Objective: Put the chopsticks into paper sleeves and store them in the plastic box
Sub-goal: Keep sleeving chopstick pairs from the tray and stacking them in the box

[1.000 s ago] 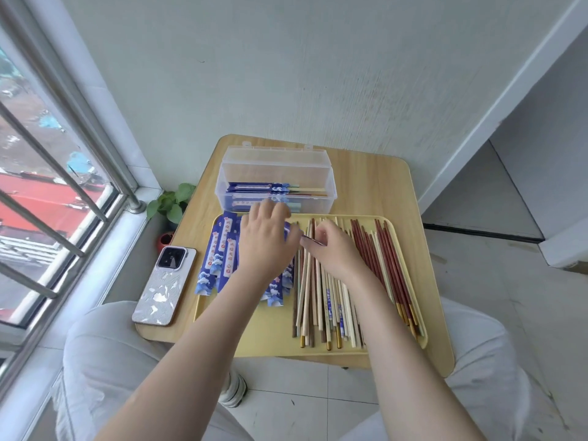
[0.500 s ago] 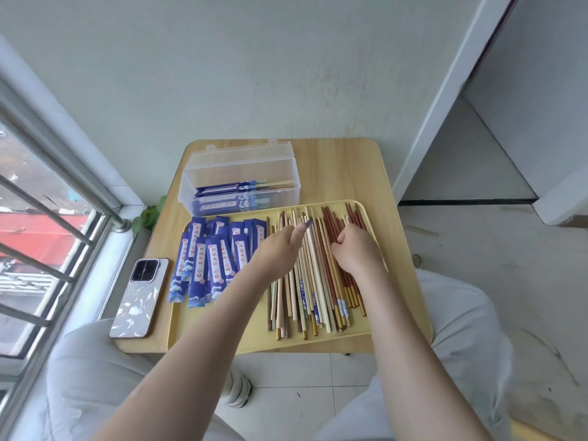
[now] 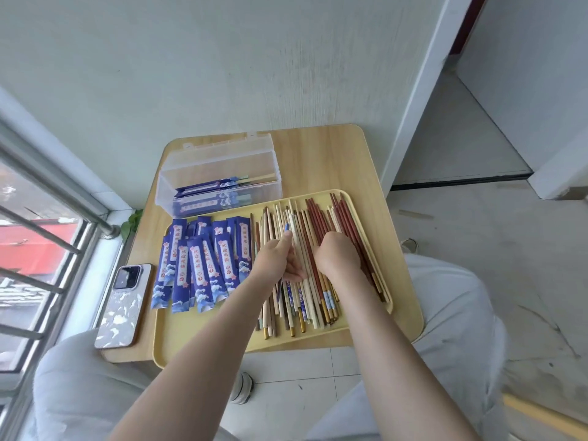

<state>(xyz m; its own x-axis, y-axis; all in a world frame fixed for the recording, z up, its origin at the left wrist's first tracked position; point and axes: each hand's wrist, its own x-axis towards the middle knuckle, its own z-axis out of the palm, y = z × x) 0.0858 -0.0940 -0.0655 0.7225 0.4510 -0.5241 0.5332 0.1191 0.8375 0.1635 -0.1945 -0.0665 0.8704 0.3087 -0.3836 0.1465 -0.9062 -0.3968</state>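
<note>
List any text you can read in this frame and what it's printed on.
"欢迎光临": seems to read so, in a vertical white strip on the blue paper sleeves on the yellow tray.
Red round seal below that strip: too small to read.
Sleeved chopsticks in the clear plastic box: print blurred, unreadable.
Phone: no legible text.
Loose chopsticks: patterned ends, no words.

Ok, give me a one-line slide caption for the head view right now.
Both hands, left and right, sort loose chopsticks on a yellow tray, beside blue paper sleeves and a part-filled plastic box.
</note>
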